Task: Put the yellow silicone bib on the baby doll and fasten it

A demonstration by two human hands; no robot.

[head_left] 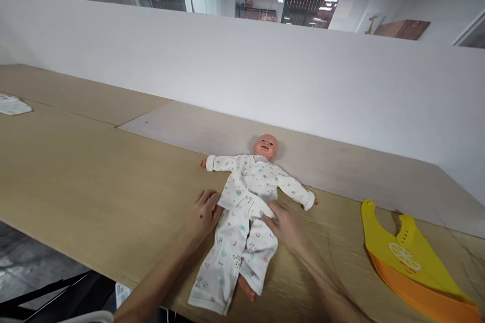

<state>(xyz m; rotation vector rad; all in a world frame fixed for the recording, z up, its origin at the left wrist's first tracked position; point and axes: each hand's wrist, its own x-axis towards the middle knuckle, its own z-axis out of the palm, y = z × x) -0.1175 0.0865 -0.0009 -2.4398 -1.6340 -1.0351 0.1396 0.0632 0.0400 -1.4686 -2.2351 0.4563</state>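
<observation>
A baby doll (265, 146) lies on its back on the wooden table (94, 181), arms spread, dressed in a white patterned jacket (253, 179) and matching trousers (231, 257). My left hand (204, 214) rests at the doll's waist on the left side, fingers curled against the jacket hem. My right hand (284, 224) is at the waist on the right side, fingers pinching the cloth where jacket meets trousers; it is slightly blurred. One bare foot (247, 290) sticks out of a trouser leg.
A yellow and orange silicone bib (405, 257) lies on the table to the right. A white cloth (13, 105) sits at the far left. A white partition wall (265, 70) runs along the table's back. The table's front edge is near my arms.
</observation>
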